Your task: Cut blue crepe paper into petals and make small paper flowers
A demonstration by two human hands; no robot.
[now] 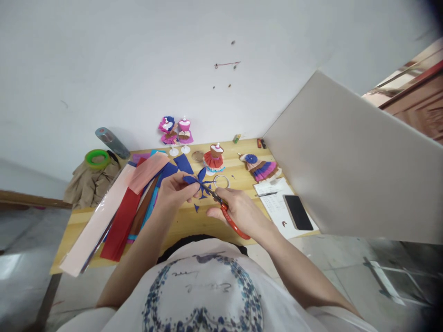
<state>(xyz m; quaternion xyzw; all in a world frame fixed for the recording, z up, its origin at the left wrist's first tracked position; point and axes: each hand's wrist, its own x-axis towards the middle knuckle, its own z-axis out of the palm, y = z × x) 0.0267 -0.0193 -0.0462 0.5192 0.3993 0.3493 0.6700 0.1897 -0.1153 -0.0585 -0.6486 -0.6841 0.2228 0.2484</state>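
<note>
My left hand (177,190) pinches a piece of blue crepe paper (201,174) cut into pointed petals. My right hand (238,210) grips red-handled scissors (232,223), whose blades reach up to the petals. Small blue scraps (196,208) lie on the wooden table (187,226) under the hands. Just beyond them stands a small mannequin (216,159) in a brown bodice and a red ruffled skirt. A clear ring (221,181) rests beside the scissor tips.
Coloured paper strips (117,230) cover the left side. Two dressed mannequins (184,131) stand at the back; another ruffled dress (261,168) lies at right. A phone (297,212) and pen (268,194) rest on paper near a white panel (353,170). A bottle (112,142) and green tape roll (97,158) sit back left.
</note>
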